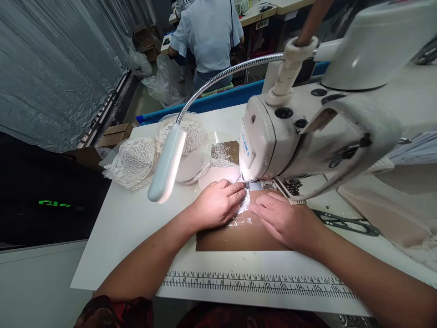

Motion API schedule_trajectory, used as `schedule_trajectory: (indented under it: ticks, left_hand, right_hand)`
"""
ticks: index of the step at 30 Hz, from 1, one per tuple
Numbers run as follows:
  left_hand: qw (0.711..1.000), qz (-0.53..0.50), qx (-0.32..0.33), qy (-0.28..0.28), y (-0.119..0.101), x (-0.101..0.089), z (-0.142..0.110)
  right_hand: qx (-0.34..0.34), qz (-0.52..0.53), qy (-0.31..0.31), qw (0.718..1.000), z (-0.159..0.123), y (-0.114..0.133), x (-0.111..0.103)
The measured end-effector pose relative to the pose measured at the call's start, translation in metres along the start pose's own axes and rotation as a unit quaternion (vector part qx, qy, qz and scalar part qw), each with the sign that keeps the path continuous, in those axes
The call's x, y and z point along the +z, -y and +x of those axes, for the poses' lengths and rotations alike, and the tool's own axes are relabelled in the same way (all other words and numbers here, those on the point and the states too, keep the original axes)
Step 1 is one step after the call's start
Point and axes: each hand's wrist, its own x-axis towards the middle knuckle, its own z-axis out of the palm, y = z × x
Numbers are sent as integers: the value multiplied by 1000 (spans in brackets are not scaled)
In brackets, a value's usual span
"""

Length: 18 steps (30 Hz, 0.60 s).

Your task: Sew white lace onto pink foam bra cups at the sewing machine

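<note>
At the sewing machine, a small piece of white fabric lies under the needle area. My left hand presses it down from the left, its fingers close together and their tips beside the presser foot. On the right, my right hand has thumb and finger pinched at the fabric's near right edge. Both hands rest over a brown sheet on the table. Pale pink padded cups with lace lie just beyond my left hand. The needle itself is hidden.
A lamp on a bendy metal arm hangs over the left side. Lace-covered cups are piled behind it. Green thread snips lie on the right, near beige fabric pieces. A ruler strip runs along the front edge. A person sits beyond.
</note>
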Motion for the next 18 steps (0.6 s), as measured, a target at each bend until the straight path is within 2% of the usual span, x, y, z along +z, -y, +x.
schedule_trajectory:
  ticks: [8, 14, 18]
  left_hand:
    - [1000, -9, -16, 12, 2, -4, -1]
    - [999, -8, -34, 0, 5, -3, 1]
    - [999, 12, -47, -12, 7, -1, 1]
  right_hand:
    - [82, -62, 16, 995, 4, -1, 3]
    - [143, -70, 110, 981, 18, 1, -8]
    - [147, -73, 104, 981, 14, -1, -5]
